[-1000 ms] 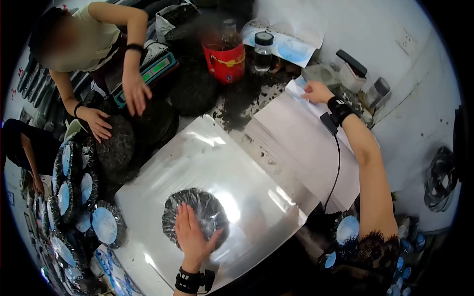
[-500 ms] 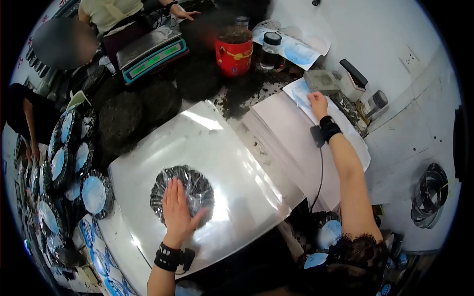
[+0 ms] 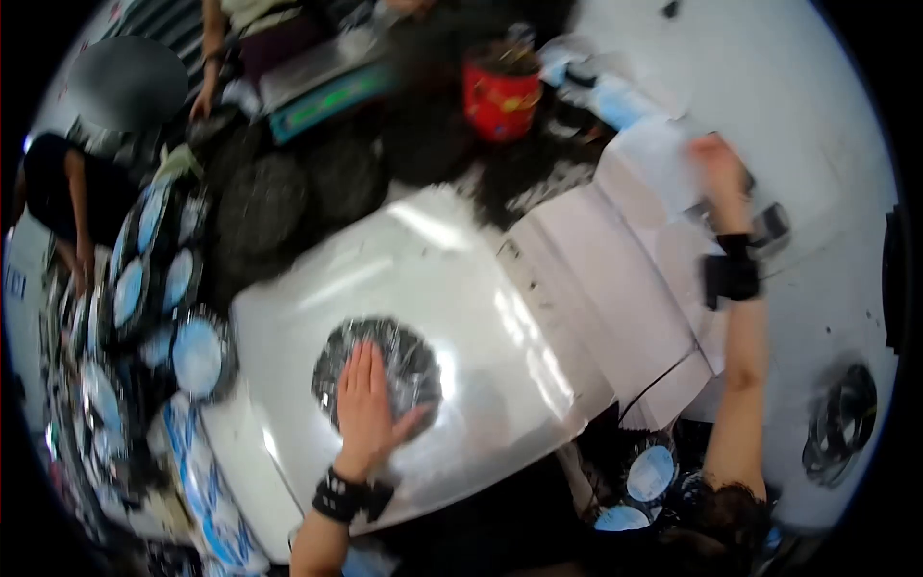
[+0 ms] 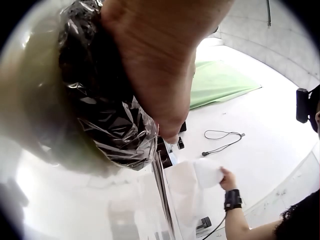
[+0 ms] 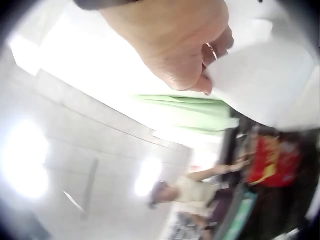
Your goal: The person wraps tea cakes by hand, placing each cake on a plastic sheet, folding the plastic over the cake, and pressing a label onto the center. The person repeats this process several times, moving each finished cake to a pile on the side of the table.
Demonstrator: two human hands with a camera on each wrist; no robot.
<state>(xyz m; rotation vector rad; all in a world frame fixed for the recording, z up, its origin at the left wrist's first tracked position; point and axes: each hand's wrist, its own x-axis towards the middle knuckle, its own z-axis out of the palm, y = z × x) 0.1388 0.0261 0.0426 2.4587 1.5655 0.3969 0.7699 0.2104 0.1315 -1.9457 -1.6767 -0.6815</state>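
Note:
My left hand [image 3: 367, 413] lies flat with straight fingers on a dark round cake [image 3: 413, 361] wrapped in crinkled clear plastic. The cake sits on a shiny, clear-looking sheet [image 3: 481, 279]; its plastic [image 4: 125, 135] bunches at the edge in the left wrist view. Out to the right, my right hand [image 3: 721, 173] is blurred over the paper stack. Between thumb and fingers it pinches the edge of a round white paper [image 5: 260, 82], lifted off the pile. The same paper [image 4: 207, 172] shows from below in the left wrist view.
Pale paper [image 3: 596, 260] lies stacked at right. Bare dark cakes [image 3: 264, 202], a teal scale [image 3: 327, 104] and a red bucket [image 3: 502, 96] stand at the back. Wrapped cakes with blue labels [image 3: 197, 358] pile up at left. Another person [image 3: 274, 19] stands across the table.
My right hand has risen from the paper stack toward the wall, lifting a round paper. My left hand stays on the wrapped cake. The other person's hands have left the bare cakes.

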